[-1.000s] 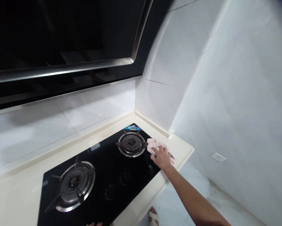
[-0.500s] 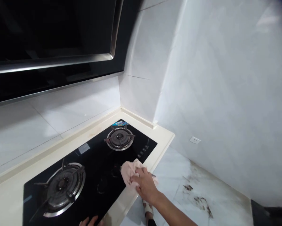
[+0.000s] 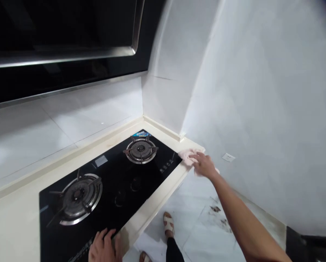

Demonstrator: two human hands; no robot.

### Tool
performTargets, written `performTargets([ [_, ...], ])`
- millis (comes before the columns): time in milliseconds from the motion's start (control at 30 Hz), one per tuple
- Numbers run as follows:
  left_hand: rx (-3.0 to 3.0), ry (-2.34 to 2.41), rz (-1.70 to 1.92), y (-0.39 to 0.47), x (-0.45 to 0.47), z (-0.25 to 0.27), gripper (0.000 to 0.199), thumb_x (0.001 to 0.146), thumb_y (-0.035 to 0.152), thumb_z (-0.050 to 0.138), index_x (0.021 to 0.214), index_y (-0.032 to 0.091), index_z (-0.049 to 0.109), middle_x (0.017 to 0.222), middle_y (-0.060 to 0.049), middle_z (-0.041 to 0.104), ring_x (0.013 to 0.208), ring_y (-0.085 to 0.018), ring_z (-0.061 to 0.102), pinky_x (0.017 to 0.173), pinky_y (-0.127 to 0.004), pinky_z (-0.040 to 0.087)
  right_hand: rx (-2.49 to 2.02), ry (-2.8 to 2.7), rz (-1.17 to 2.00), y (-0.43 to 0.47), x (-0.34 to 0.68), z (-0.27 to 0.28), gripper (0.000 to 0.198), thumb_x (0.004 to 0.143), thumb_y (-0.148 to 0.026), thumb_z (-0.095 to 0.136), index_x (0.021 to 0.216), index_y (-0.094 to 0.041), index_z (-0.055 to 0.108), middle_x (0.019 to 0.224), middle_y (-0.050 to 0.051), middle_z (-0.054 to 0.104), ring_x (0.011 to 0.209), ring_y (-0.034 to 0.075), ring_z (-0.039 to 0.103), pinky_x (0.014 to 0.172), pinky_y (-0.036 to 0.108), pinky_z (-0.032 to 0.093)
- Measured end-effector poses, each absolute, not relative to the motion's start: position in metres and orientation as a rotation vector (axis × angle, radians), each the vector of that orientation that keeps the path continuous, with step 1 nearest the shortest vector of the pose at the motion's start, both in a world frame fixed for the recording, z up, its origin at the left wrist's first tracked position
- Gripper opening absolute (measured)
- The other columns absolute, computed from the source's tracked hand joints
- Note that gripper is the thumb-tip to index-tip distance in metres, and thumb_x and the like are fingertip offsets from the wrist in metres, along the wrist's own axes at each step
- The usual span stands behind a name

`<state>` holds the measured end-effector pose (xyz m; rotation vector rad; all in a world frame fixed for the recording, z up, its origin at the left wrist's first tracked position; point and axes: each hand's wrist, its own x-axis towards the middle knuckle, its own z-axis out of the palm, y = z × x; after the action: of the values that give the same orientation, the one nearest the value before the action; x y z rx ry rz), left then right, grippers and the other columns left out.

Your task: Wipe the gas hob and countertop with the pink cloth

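My right hand [image 3: 205, 164] presses a pale pink cloth [image 3: 188, 156] onto the cream countertop [image 3: 149, 214] at its far right corner, beside the edge of the black glass gas stove [image 3: 149, 178]. Part of the cloth hangs past the counter's front edge. My left hand [image 3: 105, 247] rests on the stove's front edge at the bottom of the view, fingers spread and holding nothing. Two round burners with pan supports are on the stove: the near left burner [image 3: 79, 196] and the far right burner [image 3: 141, 150]. Two dark knobs [image 3: 135, 184] sit between them.
A black range hood [image 3: 97, 78] overhangs the stove at the upper left. Grey-white walls [image 3: 261, 91] close off the back and right, with a socket [image 3: 228, 157] low on the right. Below lies a pale floor [image 3: 190, 225] with brown marks, and my sandalled foot [image 3: 168, 222].
My right hand has slid the cloth away along the counter's front edge to the far right corner. More of my left hand shows on the stove edge, and the view has shifted slightly.
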<state>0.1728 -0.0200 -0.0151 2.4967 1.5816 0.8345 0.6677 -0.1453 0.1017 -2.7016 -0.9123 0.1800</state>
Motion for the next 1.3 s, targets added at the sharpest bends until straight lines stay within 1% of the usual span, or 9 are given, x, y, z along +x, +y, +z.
performTargets([
  [200,2.494,1.589,0.761,-0.024,0.176,-0.001,0.036,0.097,0.043,0.042,0.105,0.021,0.068,0.123,-0.015,0.061,0.131,-0.034,0.047,0.110,-0.058,0.032,-2.788,-0.895,0.204,-0.117,0.613,0.054,0.050,0.091,-0.025,0.044,0.139,-0.019,0.058,0.144,0.017,0.048,0.127,0.038,0.040,0.096,0.049,0.044],
  [367,2.453,1.600,0.723,-0.027,0.180,0.004,0.037,0.098,0.044,0.043,0.106,0.020,0.069,0.125,-0.015,0.060,0.133,-0.034,0.044,0.111,-0.059,0.029,-2.614,-1.301,0.311,-0.121,0.496,0.050,0.048,0.088,-0.030,0.054,0.135,-0.027,0.060,0.143,0.012,0.049,0.126,0.032,0.040,0.099,0.041,0.042],
  [633,2.310,1.522,0.858,-0.027,0.174,0.005,0.039,0.099,0.045,0.042,0.115,0.020,0.068,0.126,-0.014,0.063,0.131,-0.032,0.049,0.112,-0.055,0.032,-1.981,-1.855,0.601,-0.114,0.361,0.061,0.044,0.080,-0.027,0.064,0.123,-0.025,0.064,0.132,0.011,0.055,0.124,0.034,0.041,0.105,0.052,0.036],
  [733,2.237,1.438,0.955,-0.020,0.165,0.002,0.039,0.099,0.046,0.042,0.111,0.020,0.068,0.116,-0.012,0.068,0.120,-0.028,0.057,0.108,-0.049,0.039,-1.718,-1.748,0.781,-0.126,0.353,0.054,0.036,0.076,-0.021,0.061,0.111,-0.024,0.066,0.122,0.006,0.063,0.118,0.028,0.049,0.106,0.046,0.038],
  [900,2.212,1.385,0.999,-0.011,0.150,0.006,0.039,0.099,0.047,0.041,0.103,0.021,0.070,0.105,-0.008,0.072,0.105,-0.024,0.065,0.097,-0.042,0.049,-1.593,-1.062,1.158,-0.142,0.388,0.056,0.033,0.082,-0.030,0.048,0.112,-0.027,0.061,0.100,0.001,0.068,0.093,0.021,0.063,0.082,0.034,0.051],
  [1067,2.177,1.371,1.051,-0.014,0.142,0.012,0.042,0.098,0.052,0.041,0.100,0.022,0.070,0.101,-0.008,0.073,0.099,-0.022,0.067,0.091,-0.041,0.053,-1.673,-0.816,0.938,-0.116,0.461,0.077,0.043,0.085,-0.040,0.038,0.118,-0.023,0.059,0.103,0.005,0.071,0.099,0.025,0.067,0.083,0.037,0.055],
  [1133,2.183,1.349,1.064,-0.015,0.137,0.013,0.042,0.097,0.053,0.042,0.098,0.022,0.071,0.101,-0.008,0.072,0.100,-0.023,0.067,0.092,-0.041,0.054,-1.775,-0.820,0.796,-0.101,0.496,0.085,0.050,0.085,-0.041,0.036,0.126,-0.021,0.057,0.112,0.008,0.071,0.106,0.027,0.066,0.089,0.040,0.054],
  [1200,2.240,1.318,1.070,-0.014,0.128,0.012,0.039,0.097,0.051,0.045,0.098,0.022,0.072,0.104,-0.008,0.072,0.103,-0.023,0.066,0.092,-0.042,0.054,-1.878,-0.799,0.665,-0.092,0.528,0.089,0.057,0.085,-0.041,0.036,0.135,-0.018,0.053,0.128,0.014,0.065,0.121,0.030,0.059,0.100,0.046,0.049],
  [1300,2.388,1.319,1.094,-0.007,0.106,0.008,0.033,0.096,0.047,0.050,0.099,0.023,0.073,0.106,-0.008,0.071,0.104,-0.023,0.065,0.093,-0.041,0.052,-2.017,-0.777,0.450,-0.090,0.551,0.084,0.064,0.085,-0.042,0.040,0.143,-0.017,0.048,0.150,0.018,0.046,0.141,0.035,0.038,0.115,0.055,0.032],
])
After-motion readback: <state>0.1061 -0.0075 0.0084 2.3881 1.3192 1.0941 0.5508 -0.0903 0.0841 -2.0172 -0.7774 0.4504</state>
